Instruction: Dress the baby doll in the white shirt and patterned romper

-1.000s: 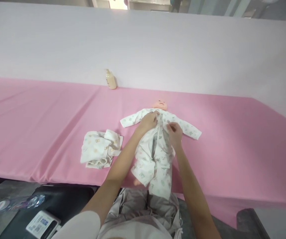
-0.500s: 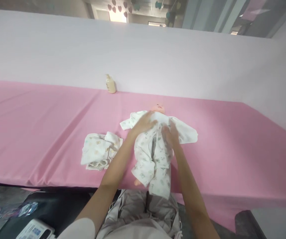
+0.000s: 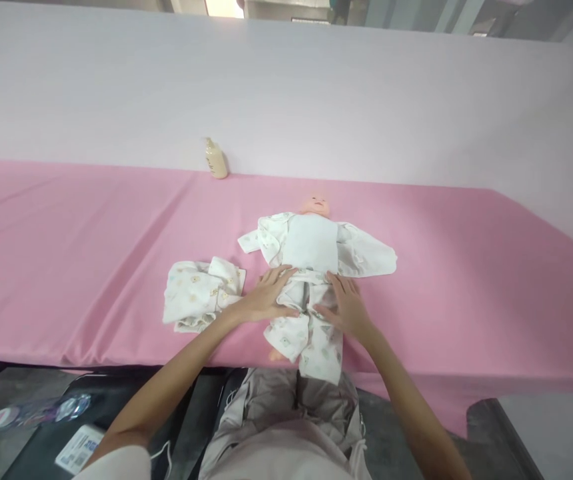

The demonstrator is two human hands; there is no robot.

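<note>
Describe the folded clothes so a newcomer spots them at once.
On the pink tablecloth, find the doll, lying face up. Left of it, the folded clothes lie in a compact pile with yellowish prints, unlike the doll's spread outfit.

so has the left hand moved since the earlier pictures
Yes. Judged against the pump bottle, the left hand has moved down the picture and somewhat left.

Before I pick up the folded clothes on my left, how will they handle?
Probably floppy: the folded clothes look like soft, creased fabric. They may slip apart when lifted, since the layers look loosely stacked. Rolling seems unlikely, as they lie fairly flat on the pink tablecloth.
</note>
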